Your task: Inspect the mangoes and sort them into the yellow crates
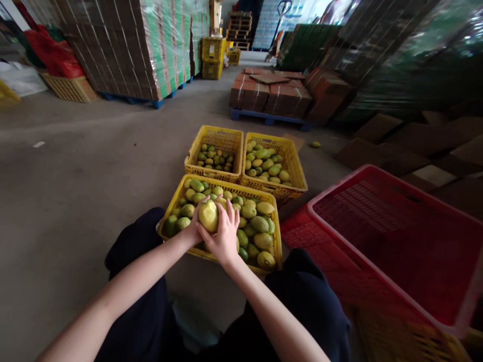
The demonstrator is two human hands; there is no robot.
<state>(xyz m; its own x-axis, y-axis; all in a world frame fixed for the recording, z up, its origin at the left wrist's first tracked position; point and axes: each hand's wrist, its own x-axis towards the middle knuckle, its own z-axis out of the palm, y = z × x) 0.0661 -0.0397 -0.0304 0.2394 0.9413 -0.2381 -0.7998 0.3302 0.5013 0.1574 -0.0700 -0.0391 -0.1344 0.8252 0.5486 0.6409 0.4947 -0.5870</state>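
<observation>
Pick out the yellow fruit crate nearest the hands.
The front crate, beneath the left hand and right hand; the other two fruit crates stand side by side beyond it.

I am in a warehouse: I can see a tall wrapped stack (169, 48), a blue pallet (269, 120), wooden pallets (239, 27) and a pallet jack (278, 40).

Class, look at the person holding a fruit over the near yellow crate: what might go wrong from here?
1. The held fruit might slip from the hands and bruise against the piled fruit in the near yellow crate.
2. The stray fruit on the floor could perhaps be crushed underfoot.
</observation>
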